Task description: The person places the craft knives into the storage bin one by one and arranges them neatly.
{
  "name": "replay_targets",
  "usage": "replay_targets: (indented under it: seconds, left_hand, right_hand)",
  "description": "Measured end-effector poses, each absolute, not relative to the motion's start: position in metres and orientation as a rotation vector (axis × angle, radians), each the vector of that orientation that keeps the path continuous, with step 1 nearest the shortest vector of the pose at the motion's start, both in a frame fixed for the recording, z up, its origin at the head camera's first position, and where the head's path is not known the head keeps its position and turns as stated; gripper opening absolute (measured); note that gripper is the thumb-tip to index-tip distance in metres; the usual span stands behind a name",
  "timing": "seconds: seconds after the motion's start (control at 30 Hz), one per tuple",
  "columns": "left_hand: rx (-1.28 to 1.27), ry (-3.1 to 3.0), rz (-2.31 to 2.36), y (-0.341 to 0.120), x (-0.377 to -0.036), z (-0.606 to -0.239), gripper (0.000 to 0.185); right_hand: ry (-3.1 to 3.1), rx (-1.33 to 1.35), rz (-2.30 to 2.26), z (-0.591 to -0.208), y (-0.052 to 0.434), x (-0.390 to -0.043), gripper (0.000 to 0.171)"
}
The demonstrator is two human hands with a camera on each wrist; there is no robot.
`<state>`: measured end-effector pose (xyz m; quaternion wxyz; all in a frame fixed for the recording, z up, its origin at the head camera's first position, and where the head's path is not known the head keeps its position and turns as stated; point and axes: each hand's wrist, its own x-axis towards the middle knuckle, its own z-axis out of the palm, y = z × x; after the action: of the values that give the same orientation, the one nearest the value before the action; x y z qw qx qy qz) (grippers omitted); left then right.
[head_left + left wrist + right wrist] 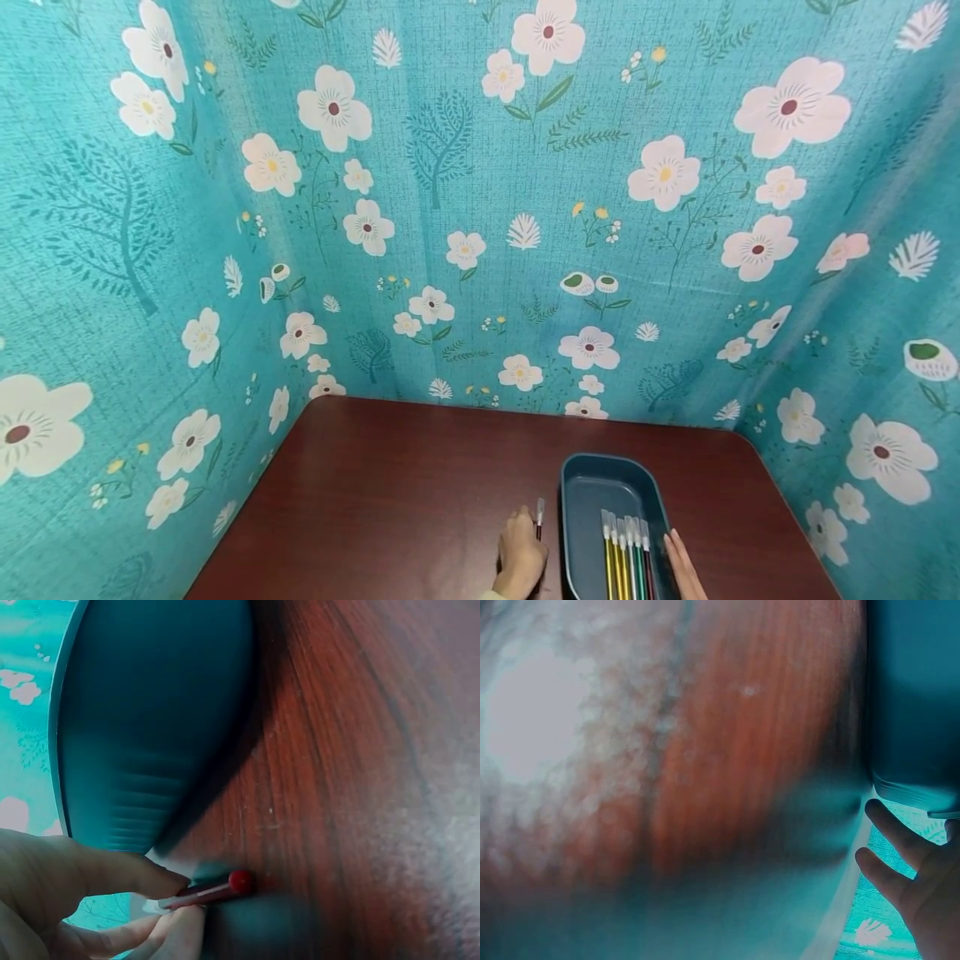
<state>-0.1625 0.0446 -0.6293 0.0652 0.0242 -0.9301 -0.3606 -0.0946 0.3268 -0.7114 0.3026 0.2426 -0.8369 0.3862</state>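
My left hand (521, 552) pinches a dark red pen (540, 512) with a clear cap, close over the table just left of a blue tray (600, 487). In the left wrist view, the pen's rounded red end (241, 882) sticks out past the thumb and fingertips. Inside the tray, several capped pens (628, 560) in gold, silver, green and dark red lie side by side. At the tray's right wall is my right hand (684, 567), its fingers (900, 832) straight and spread in the right wrist view. The tray's near end is cut off in the head view.
The dark reddish-brown table (390, 492) extends to both sides of the tray and behind it. A teal floral cloth (450, 208) hangs around its back and sides.
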Motion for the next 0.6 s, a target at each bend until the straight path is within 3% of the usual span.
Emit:
replay_targets:
  seconds: [0.6]
  left_hand:
    - [0.000, -2.768, -1.217, 0.042, -0.167, -0.623, 0.045]
  right_hand:
    - [-2.209, 0.630, 1.046, -0.710, 0.322, -0.094, 0.073]
